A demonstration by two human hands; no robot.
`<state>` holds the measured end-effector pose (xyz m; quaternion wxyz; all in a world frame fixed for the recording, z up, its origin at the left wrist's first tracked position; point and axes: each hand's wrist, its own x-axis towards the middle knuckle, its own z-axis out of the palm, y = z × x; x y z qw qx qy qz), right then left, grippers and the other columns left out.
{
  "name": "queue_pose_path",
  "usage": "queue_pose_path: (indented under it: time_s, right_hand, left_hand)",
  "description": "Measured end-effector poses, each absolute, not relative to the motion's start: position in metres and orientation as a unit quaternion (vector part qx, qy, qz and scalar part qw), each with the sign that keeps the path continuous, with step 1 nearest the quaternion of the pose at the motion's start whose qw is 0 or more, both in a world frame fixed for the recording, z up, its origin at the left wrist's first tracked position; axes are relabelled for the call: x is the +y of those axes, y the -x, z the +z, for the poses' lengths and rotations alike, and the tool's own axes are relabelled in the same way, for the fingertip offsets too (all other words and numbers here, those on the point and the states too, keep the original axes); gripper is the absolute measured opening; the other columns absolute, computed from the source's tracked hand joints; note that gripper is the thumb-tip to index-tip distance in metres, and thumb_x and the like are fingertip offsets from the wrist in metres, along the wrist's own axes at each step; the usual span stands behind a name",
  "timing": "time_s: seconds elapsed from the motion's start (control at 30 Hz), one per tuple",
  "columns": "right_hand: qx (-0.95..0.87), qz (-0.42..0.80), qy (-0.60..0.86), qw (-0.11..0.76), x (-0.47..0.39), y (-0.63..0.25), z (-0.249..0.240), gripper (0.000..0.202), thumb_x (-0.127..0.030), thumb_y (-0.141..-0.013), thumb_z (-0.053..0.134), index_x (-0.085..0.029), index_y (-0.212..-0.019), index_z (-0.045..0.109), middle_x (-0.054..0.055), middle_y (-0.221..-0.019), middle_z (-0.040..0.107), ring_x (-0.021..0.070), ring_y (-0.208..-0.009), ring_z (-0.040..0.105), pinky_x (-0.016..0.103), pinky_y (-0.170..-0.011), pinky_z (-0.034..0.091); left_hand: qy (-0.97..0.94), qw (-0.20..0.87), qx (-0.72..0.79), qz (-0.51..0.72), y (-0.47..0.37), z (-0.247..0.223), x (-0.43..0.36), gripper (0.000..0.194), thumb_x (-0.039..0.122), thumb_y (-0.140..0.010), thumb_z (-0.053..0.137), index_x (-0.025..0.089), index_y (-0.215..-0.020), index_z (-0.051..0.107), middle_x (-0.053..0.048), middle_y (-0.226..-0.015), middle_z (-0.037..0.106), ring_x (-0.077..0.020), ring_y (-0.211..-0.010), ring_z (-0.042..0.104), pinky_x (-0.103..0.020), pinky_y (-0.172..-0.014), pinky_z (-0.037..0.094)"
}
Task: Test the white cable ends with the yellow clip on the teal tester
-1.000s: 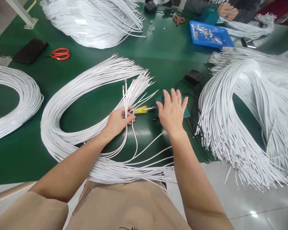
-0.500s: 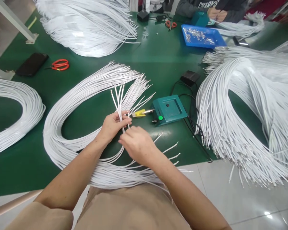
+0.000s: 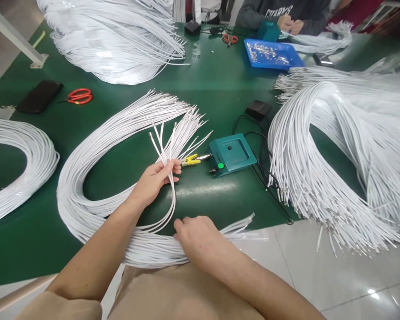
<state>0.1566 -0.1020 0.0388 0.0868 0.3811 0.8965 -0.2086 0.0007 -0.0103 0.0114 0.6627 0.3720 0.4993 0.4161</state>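
Several thin white cables (image 3: 171,191) are pinched in my left hand (image 3: 155,178), their metal-tipped ends sticking up past the fingers. Just right of its fingertips is a yellow clip (image 3: 191,160) on a metal probe, joined to a teal tester box (image 3: 233,153) with a lit green light. Lower down, my right hand (image 3: 202,240) is curled over the near end of the big looped cable bundle (image 3: 70,191). Cable ends come out together to the right of this hand. Its fingertips are partly hidden, but they appear to close around cables.
Beyond my hands are red-handled scissors (image 3: 80,96), a black phone (image 3: 40,96) and a large cable pile (image 3: 110,44). Other cable bundles (image 3: 296,146) lie right and left. A blue tray (image 3: 273,54) holds small metal parts. Across the table, a co-worker's hands (image 3: 290,24) handle cables.
My right hand has moved down from beside my left hand onto the near cables. Their spread ends are now drawn together. My left hand still holds its cables.
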Motion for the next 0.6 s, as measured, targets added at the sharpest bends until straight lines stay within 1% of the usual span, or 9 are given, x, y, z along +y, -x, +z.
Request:
queue_pose_path:
  time_s: [0.03, 0.07, 0.1, 0.17, 0.2, 0.27, 0.37, 0.47, 0.6]
  right_hand:
    - [0.882, -0.236, -0.400, 0.084, -0.095, -0.159, 0.045, 0.006, -0.017, -0.084, 0.056, -0.019, -0.079, 0.060, 0.003, -0.067, 0.065, 0.0184, -0.053, 0.058, 0.030, -0.046, 0.028]
    - [0.865, -0.246, -0.432, 0.064, -0.086, -0.161, 0.051, 0.017, -0.026, -0.089, 0.052, -0.020, -0.075, 0.059, 0.003, -0.063, 0.065, 0.0191, -0.051, 0.058, 0.031, -0.047, 0.026]
    - [0.842, -0.254, -0.474, 0.032, -0.074, -0.162, 0.056, 0.022, -0.029, -0.092, 0.049, -0.021, -0.074, 0.059, 0.004, -0.063, 0.065, 0.0196, -0.053, 0.059, 0.030, -0.048, 0.027]
    - [0.756, -0.253, -0.597, -0.094, -0.047, -0.164, 0.064, 0.025, -0.035, -0.095, 0.044, -0.021, -0.082, 0.060, 0.004, -0.071, 0.068, 0.0184, -0.062, 0.062, 0.028, -0.054, 0.032]
    - [0.718, -0.259, -0.626, -0.161, -0.034, -0.164, 0.065, 0.022, -0.037, -0.094, 0.045, -0.022, -0.088, 0.060, 0.003, -0.075, 0.069, 0.0176, -0.065, 0.062, 0.027, -0.057, 0.034]
    - [0.682, -0.295, -0.627, -0.234, -0.016, -0.162, 0.064, 0.019, -0.037, -0.092, 0.049, -0.022, -0.085, 0.059, 0.001, -0.075, 0.068, 0.0156, -0.067, 0.060, 0.026, -0.060, 0.036]
    - [0.672, -0.380, -0.588, -0.243, -0.009, -0.157, 0.051, 0.023, -0.032, -0.089, 0.050, -0.021, -0.069, 0.053, -0.002, -0.066, 0.063, 0.0125, -0.059, 0.054, 0.024, -0.059, 0.036]
    - [0.652, -0.463, -0.560, -0.218, -0.019, -0.151, 0.034, 0.025, -0.033, -0.089, 0.050, -0.021, -0.066, 0.049, -0.004, -0.058, 0.059, 0.0107, -0.052, 0.052, 0.023, -0.057, 0.036]
    - [0.628, -0.524, -0.543, -0.189, -0.029, -0.149, 0.021, 0.023, -0.035, -0.088, 0.050, -0.021, -0.069, 0.053, -0.005, -0.055, 0.059, 0.0097, -0.048, 0.051, 0.022, -0.056, 0.039]
  left_hand:
    - [-0.373, 0.664, 0.500, 0.412, -0.001, 0.011, -0.011, 0.034, 0.046, -0.078, 0.069, 0.018, -0.096, 0.074, -0.006, -0.096, 0.067, -0.0142, -0.087, 0.060, -0.026, -0.077, 0.051]
    - [-0.379, 0.662, 0.502, 0.408, 0.000, 0.010, -0.011, 0.034, 0.045, -0.076, 0.071, 0.017, -0.095, 0.074, -0.005, -0.090, 0.067, -0.0135, -0.083, 0.060, -0.026, -0.078, 0.051]
    - [-0.385, 0.660, 0.504, 0.403, 0.000, 0.008, -0.012, 0.035, 0.044, -0.074, 0.073, 0.017, -0.096, 0.075, -0.004, -0.084, 0.067, -0.0128, -0.079, 0.060, -0.026, -0.078, 0.050]
    - [-0.394, 0.667, 0.497, 0.392, 0.000, 0.006, -0.013, 0.036, 0.040, -0.070, 0.078, 0.016, -0.098, 0.074, -0.002, -0.077, 0.067, -0.0122, -0.073, 0.060, -0.026, -0.076, 0.050]
    - [-0.396, 0.676, 0.487, 0.386, 0.000, 0.005, -0.013, 0.038, 0.037, -0.068, 0.080, 0.017, -0.099, 0.073, -0.002, -0.076, 0.067, -0.0122, -0.071, 0.061, -0.026, -0.075, 0.050]
    - [-0.396, 0.694, 0.467, 0.379, 0.002, 0.005, -0.012, 0.042, 0.032, -0.063, 0.083, 0.018, -0.101, 0.072, -0.001, -0.078, 0.069, -0.0121, -0.070, 0.062, -0.026, -0.074, 0.051]
    - [-0.371, 0.688, 0.471, 0.409, 0.005, 0.009, -0.010, 0.035, 0.031, -0.065, 0.082, 0.018, -0.096, 0.071, -0.002, -0.088, 0.070, -0.0113, -0.076, 0.063, -0.023, -0.072, 0.050]
    - [-0.320, 0.675, 0.479, 0.461, 0.009, 0.014, -0.008, 0.032, 0.033, -0.070, 0.079, 0.018, -0.096, 0.068, -0.004, -0.097, 0.070, -0.0109, -0.081, 0.064, -0.021, -0.071, 0.050]
    - [-0.314, 0.687, 0.470, 0.457, 0.010, 0.016, -0.007, 0.040, 0.027, -0.066, 0.082, 0.017, -0.101, 0.065, -0.002, -0.086, 0.070, -0.0117, -0.079, 0.065, -0.021, -0.068, 0.048]
